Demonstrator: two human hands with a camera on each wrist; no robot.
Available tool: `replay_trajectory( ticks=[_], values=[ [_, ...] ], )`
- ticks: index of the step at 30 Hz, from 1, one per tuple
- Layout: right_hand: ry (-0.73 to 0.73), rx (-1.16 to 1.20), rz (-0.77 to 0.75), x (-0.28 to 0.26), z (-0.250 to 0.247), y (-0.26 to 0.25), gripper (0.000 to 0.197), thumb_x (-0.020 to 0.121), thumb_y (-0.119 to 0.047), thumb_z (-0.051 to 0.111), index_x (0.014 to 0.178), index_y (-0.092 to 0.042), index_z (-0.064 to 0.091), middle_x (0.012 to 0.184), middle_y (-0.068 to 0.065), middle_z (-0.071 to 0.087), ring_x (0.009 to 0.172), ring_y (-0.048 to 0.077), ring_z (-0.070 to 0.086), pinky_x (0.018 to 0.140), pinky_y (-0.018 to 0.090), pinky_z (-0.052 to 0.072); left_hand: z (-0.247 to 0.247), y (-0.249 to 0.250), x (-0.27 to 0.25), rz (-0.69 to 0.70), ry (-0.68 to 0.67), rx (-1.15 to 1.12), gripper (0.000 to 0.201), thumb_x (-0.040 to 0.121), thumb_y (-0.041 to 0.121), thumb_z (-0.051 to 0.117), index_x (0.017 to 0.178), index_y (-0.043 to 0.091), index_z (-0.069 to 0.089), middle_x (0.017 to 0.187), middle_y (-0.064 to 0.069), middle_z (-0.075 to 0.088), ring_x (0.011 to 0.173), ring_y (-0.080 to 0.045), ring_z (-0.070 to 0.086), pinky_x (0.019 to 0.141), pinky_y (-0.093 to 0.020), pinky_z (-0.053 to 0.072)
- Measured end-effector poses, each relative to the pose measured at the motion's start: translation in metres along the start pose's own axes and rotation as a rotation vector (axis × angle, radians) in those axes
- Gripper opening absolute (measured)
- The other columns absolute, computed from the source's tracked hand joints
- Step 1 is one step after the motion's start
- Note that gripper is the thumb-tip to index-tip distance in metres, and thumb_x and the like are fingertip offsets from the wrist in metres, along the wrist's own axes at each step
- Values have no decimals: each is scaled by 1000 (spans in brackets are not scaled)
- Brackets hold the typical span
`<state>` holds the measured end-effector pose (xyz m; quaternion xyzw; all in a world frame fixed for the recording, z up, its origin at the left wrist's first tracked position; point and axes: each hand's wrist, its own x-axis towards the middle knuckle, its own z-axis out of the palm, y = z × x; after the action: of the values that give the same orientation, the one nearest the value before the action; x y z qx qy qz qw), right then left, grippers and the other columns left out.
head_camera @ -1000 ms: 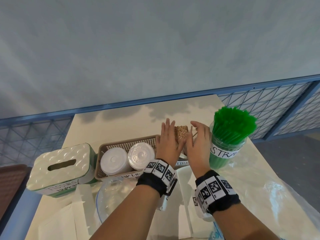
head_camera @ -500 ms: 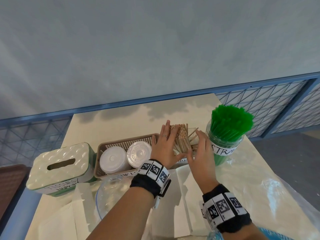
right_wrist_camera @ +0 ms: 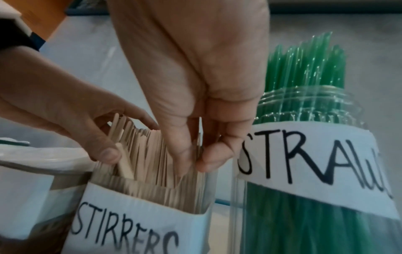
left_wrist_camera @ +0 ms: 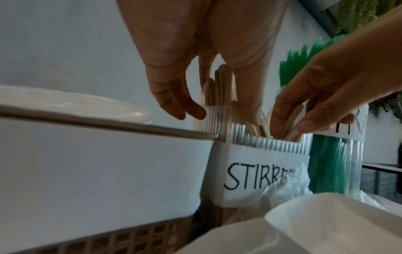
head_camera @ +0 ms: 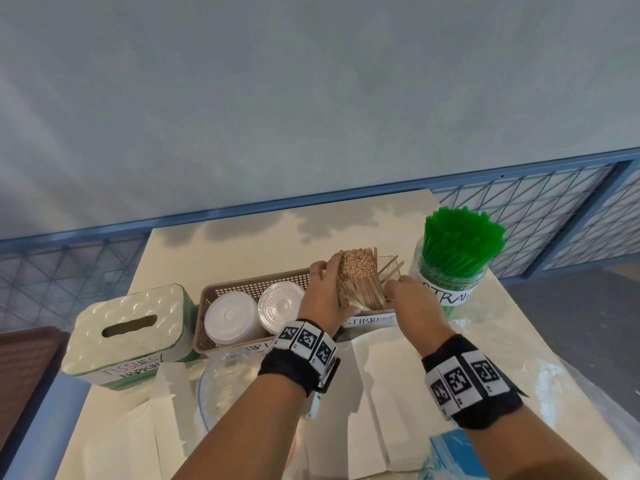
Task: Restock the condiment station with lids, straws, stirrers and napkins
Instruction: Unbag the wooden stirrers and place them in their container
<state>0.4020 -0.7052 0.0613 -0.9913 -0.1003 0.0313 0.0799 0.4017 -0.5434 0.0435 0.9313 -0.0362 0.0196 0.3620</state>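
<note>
both hands work the stirrers (head_camera: 360, 282) standing in their clear holder (left_wrist_camera: 261, 154), between the lid basket (head_camera: 256, 289) and straw jar (head_camera: 446, 282). left hand (head_camera: 323, 299) curls round the bundle's left side; right hand (head_camera: 412, 303) pinches a few stirrers at its right edge.

Both hands (head_camera: 367, 292) forward, fingers curled.

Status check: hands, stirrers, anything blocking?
Left hand holds stirrer bundle in its holder. Right hand pinches loose stirrers at the side. Straw jar close right, not blocking.
</note>
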Motion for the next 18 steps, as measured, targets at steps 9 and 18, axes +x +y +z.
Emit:
replay_trajectory(
  ticks=[9, 18],
  values=[
    [-51, -81, 41, 35, -28, -8, 21, 89, 3, 50, 107, -2, 61, 102, 12, 65, 93, 22, 63, 82, 28, 50, 1, 1, 3, -23, -18, 3, 96, 70, 15, 79, 146, 24, 19, 143, -8, 28, 121, -22, 47, 96, -25, 42],
    [56, 161, 20, 50, -12, -20, 34, 86, 7, 48, 118, -3, 42, 109, 16, 55, 94, 30, 57, 69, 31, 39, -1, 4, 2, -10, -20, -18, 96, 69, 13, 79, 145, 22, 21, 140, -9, 30, 118, -22, 48, 95, -26, 43]
  ],
)
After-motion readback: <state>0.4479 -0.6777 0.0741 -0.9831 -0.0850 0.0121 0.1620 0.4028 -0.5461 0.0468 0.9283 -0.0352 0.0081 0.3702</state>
